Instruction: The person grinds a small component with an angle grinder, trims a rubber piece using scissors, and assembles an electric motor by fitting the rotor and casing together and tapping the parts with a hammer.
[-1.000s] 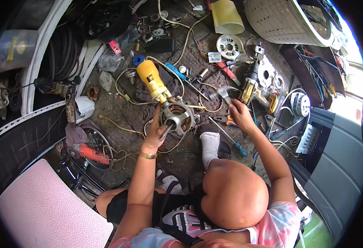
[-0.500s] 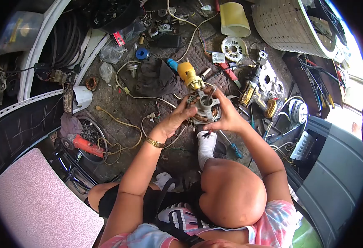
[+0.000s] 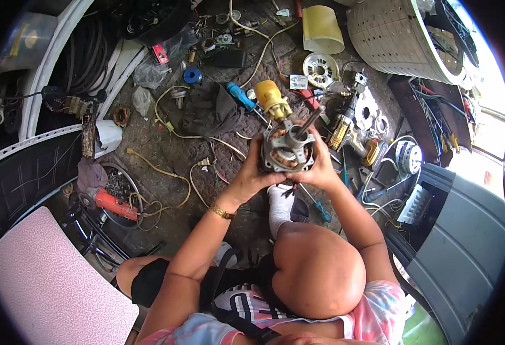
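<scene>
Between my two hands is an electric motor with a silver metal housing (image 3: 290, 150), copper windings and a shaft tilted up to the right. My left hand (image 3: 251, 175) is closed around its left side. Wrapped round the right side is my right hand (image 3: 322, 167). Dark wire ends hang below the motor, above a white sock. Just beyond it on the floor lies a yellow tool part (image 3: 271, 98), and a blue-handled screwdriver (image 3: 241, 96) rests to its left. A dark cloth (image 3: 212, 109) is spread left of these.
A yellow-and-black power drill (image 3: 344, 129) lies to the right, near a silver pulley (image 3: 322, 68). A red angle grinder (image 3: 114, 204) sits at left by a pink-topped seat (image 3: 56, 276). A white perforated drum (image 3: 402, 40) stands at upper right. Cords cross the floor.
The motor has turned and tilted in my hands, so its shaft now leans further right and more of the windings face me. The view has shifted slightly.
</scene>
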The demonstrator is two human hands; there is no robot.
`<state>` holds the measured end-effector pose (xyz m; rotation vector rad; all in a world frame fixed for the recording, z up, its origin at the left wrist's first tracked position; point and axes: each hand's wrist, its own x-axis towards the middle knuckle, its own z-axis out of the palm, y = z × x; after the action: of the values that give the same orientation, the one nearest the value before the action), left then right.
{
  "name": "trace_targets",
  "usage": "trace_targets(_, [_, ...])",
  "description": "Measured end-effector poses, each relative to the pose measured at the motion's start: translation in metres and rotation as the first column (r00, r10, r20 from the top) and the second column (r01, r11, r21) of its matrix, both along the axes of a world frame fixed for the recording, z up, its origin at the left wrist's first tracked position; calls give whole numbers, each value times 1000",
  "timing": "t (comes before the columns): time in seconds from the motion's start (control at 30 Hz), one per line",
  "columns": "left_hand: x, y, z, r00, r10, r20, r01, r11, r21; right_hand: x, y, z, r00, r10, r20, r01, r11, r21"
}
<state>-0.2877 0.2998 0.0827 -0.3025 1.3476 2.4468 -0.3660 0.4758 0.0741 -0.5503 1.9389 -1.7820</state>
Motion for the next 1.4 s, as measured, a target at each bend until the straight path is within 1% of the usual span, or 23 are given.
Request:
trace_targets(0.03, [1,0,0,1000,7,-1,-7,1000,23,-1,-2,5,994,23,-111,-19,999,35])
trace_targets(0.1, [6,-2,3,1000,12,12,-13,1000,28,0,-7,10,986,40,-163,-39,999,8])
trace_targets(0.17, [7,-6,4,998,54,23,-57,993,106,10,-10,10,994,11,-113,-11,1000,4])
trace_targets(0.2, [8,-8,2,997,72,28,-73,996,43,9,-11,14,981,35,-190,-30,999,33])
trace_targets(0.27, [18,-15,-11,996,65,62,-68,996,51,6,-12,26,931,75,-358,-44,995,93])
trace_targets(0.3, [19,-18,-12,994,52,95,-58,996,63,4,-11,28,932,70,-357,-40,995,91])
trace_targets(0.37, [20,-22,-13,995,22,93,-31,994,103,0,-5,29,899,226,-375,-131,956,262])
trace_targets(0.4, [20,-23,-9,992,8,125,-25,991,130,0,-10,33,891,143,-432,-59,977,203])
trace_targets(0.43, [19,-24,-6,992,5,126,-21,992,127,-4,-9,37,892,140,-430,-56,978,203])
trace_targets(0.5, [12,-26,6,992,4,126,-20,992,122,-15,-6,42,780,318,-539,-68,899,432])
trace_targets(0.53, [8,-27,14,996,1,91,-9,997,79,-18,-8,38,790,243,-562,-42,937,346])
trace_targets(0.57, [6,-28,19,998,-3,58,1,999,36,-22,-5,32,796,248,-552,-45,934,355])
trace_targets(0.63, [5,-33,19,997,-11,74,8,999,38,-35,-10,39,806,154,-572,-15,971,240])
trace_targets(0.7, [3,-36,18,997,-42,64,41,999,23,-47,-12,51,833,177,-524,-74,975,210])
trace_targets(0.77, [4,-35,23,992,-29,123,23,999,50,-54,-21,52,773,236,-589,-263,964,41])
trace_targets(0.8, [4,-35,25,990,-48,132,43,998,43,-56,-23,49,765,306,-567,-358,934,21])
trace_targets(0.83, [3,-36,26,988,-65,138,60,998,35,-57,-26,49,765,305,-567,-356,934,22])
trace_targets(0.9, [5,-38,20,990,-67,122,61,997,56,-58,-34,51,658,442,-609,-486,868,104])
trace_targets(0.97, [7,-40,18,990,-94,108,85,993,80,-56,-35,48,653,458,-603,-507,856,102])
trace_targets(1.03, [11,-41,13,987,-101,124,90,992,88,-57,-34,52,686,564,-459,-581,805,121])
trace_targets(1.1, [17,-43,4,973,-142,183,112,980,167,-53,-36,47,690,555,-465,-582,807,100])
trace_targets(1.23, [22,-41,-1,972,-94,218,39,969,242,-47,-36,43,676,540,-500,-540,826,163])
trace_targets(1.4, [18,-41,2,983,-69,171,35,980,195,-37,-28,39,741,459,-490,-423,886,191])
